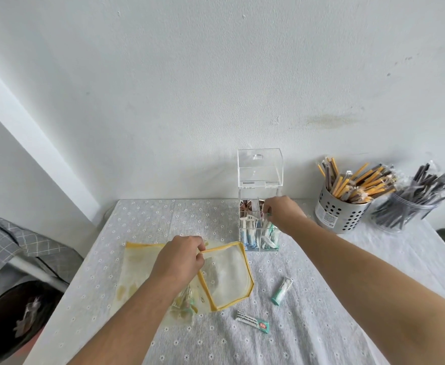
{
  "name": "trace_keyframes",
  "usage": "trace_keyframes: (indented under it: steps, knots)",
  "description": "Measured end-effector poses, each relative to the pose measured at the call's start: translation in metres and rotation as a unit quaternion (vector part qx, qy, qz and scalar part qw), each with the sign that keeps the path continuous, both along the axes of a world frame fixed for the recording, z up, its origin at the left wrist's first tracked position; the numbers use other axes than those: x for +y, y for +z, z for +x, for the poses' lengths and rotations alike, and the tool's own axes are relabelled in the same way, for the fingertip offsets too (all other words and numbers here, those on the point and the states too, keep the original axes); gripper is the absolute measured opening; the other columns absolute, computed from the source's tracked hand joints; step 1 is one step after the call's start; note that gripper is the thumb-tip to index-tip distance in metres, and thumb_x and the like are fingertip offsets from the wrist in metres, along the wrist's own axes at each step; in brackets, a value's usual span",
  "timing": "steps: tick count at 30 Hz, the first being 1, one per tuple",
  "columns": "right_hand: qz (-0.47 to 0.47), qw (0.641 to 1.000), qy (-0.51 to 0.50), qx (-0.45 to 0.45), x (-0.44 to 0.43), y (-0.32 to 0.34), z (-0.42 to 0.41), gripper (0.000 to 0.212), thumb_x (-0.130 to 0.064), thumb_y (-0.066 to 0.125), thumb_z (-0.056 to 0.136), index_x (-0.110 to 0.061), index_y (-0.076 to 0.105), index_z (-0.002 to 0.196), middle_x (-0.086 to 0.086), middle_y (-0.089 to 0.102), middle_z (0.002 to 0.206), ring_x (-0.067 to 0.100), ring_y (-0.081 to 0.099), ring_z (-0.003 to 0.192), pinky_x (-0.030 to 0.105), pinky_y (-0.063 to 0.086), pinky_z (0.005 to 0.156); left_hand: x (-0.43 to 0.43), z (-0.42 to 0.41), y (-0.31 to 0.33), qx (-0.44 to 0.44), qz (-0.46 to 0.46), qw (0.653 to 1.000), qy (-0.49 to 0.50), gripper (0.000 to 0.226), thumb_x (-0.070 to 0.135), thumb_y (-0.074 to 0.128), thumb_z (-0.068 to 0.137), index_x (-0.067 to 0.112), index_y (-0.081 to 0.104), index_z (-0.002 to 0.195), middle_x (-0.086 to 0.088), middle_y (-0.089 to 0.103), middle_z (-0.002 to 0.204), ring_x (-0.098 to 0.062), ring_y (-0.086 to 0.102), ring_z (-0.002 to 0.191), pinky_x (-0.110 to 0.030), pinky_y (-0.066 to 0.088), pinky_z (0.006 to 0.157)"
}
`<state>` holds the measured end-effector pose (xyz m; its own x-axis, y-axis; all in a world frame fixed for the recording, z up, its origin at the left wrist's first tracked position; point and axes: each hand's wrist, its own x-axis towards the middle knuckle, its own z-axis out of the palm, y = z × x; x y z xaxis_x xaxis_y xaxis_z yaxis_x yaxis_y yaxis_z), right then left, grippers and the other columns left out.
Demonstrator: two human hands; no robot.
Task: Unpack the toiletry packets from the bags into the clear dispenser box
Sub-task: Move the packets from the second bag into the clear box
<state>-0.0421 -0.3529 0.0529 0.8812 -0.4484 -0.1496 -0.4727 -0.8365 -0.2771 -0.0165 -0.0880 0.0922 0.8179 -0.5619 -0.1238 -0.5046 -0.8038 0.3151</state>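
Table [321,299] with grey flower-print cloth, set against a white wall.

Dispenser box [259,222]: clear, upright, at the far middle of the table, lid [260,167] hinged open and standing up behind. Inner dividers form compartments; packets stand in the near two, blue-and-white ones on the left, mint-and-white ones on the right.

Right hand [285,213]: over the box's right side, fingers pinched on a packet at the top of the near right compartment.

Left hand [181,259]: closed on the yellow top edge of a clear yellow-trimmed bag [226,277], lifting that edge off the cloth. More packets show through a second, yellowish bag [142,275] lying under the left forearm.

Loose items: mint-and-white tube packet [282,290] just right of the trimmed bag; flat white-and-mint sachet [253,321] nearer the viewer.

Right rear: perforated metal cup [338,209] of wrapped yellow and brown sticks; beside it, clear tub [405,209] of dark wrapped sticks.
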Motion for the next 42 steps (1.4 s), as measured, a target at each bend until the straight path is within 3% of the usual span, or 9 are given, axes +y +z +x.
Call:
trace_keyframes:
  steps: [4,13,19,22,28,33,37,40,42]
  knots:
    - [-0.047,0.998,0.016,0.046,0.006,-0.008,-0.002,0.02,-0.01,0.057,0.087,-0.022,0.069,0.098,0.001,0.07,0.099,0.022,0.065,0.091,0.031,0.055,0.076,0.001,0.0,-0.002,0.004,0.0,1.0,0.002,0.018,0.02,0.055,0.088,0.023,0.066,0.101,0.002,0.06,0.073,-0.015,0.057,0.06,-0.024,0.043,0.058]
    - [-0.065,0.996,0.0,0.063,0.002,-0.003,0.004,0.02,-0.011,0.061,0.082,-0.027,0.072,0.09,-0.002,0.072,0.096,0.022,0.067,0.09,0.028,0.054,0.074,0.004,0.004,-0.004,0.001,-0.005,1.0,0.01,0.017,0.019,0.055,0.088,0.022,0.066,0.1,0.006,0.057,0.065,-0.015,0.061,0.062,-0.027,0.048,0.061]
    - [-0.1,0.994,0.016,0.043,0.007,-0.016,0.007,0.017,-0.017,0.059,0.087,-0.027,0.072,0.09,-0.007,0.072,0.094,0.017,0.065,0.088,0.036,0.04,0.105,0.005,0.003,-0.006,0.002,-0.007,1.0,0.01,0.016,0.02,0.055,0.088,0.023,0.066,0.099,0.007,0.055,0.061,-0.014,0.057,0.058,-0.024,0.044,0.057]
    - [-0.096,0.995,0.027,0.023,0.005,-0.015,0.004,0.017,-0.02,0.057,0.089,-0.026,0.072,0.09,-0.007,0.073,0.093,0.016,0.065,0.087,0.035,0.038,0.105,0.005,0.004,-0.006,0.002,-0.006,1.0,0.014,0.016,0.019,0.055,0.087,0.023,0.066,0.099,0.004,0.061,0.067,-0.015,0.058,0.06,-0.025,0.046,0.058]
    - [0.059,0.99,-0.036,-0.127,0.006,0.021,-0.011,0.018,-0.014,0.059,0.087,-0.021,0.074,0.091,-0.002,0.075,0.09,0.017,0.067,0.077,0.033,0.056,0.079,0.009,0.004,0.002,0.002,-0.017,1.0,0.024,0.018,0.018,0.055,0.085,0.022,0.067,0.097,-0.002,0.07,0.077,-0.021,0.064,0.071,-0.029,0.051,0.065]
    - [0.284,0.923,-0.036,-0.257,0.061,0.062,-0.037,0.012,-0.007,0.068,0.082,-0.018,0.072,0.081,0.005,0.072,0.074,0.008,0.062,0.059,0.027,0.055,0.068,0.012,0.001,0.014,-0.013,-0.03,0.999,0.026,0.024,0.014,0.054,0.083,0.022,0.069,0.099,-0.004,0.071,0.081,-0.022,0.063,0.073,-0.027,0.049,0.066]
    - [0.338,0.925,0.109,-0.133,0.123,0.067,-0.054,0.011,-0.008,0.066,0.083,-0.016,0.073,0.087,0.008,0.073,0.081,0.018,0.068,0.073,0.037,0.056,0.078,0.018,-0.002,0.026,-0.038,-0.043,0.998,0.016,0.022,0.013,0.054,0.082,0.021,0.07,0.095,-0.005,0.071,0.076,-0.024,0.063,0.074,-0.03,0.049,0.066]
    - [0.182,0.955,0.232,0.025,0.157,0.046,-0.053,0.024,-0.012,0.059,0.089,-0.012,0.07,0.11,0.008,0.069,0.114,0.022,0.061,0.109,0.03,0.047,0.097,0.025,-0.004,0.035,-0.048,-0.056,0.997,0.004,0.023,0.011,0.054,0.082,0.019,0.072,0.094,-0.002,0.063,0.061,-0.023,0.055,0.067,-0.032,0.05,0.069]
    - [0.149,0.956,0.235,0.089,0.171,0.027,-0.047,0.03,-0.011,0.056,0.09,-0.01,0.064,0.119,0.011,0.061,0.124,0.025,0.054,0.118,0.031,0.043,0.099,0.03,-0.005,0.042,-0.059,-0.06,0.996,-0.007,0.024,0.01,0.055,0.083,0.018,0.072,0.096,0.003,0.052,0.051,-0.024,0.049,0.063,-0.031,0.047,0.069]
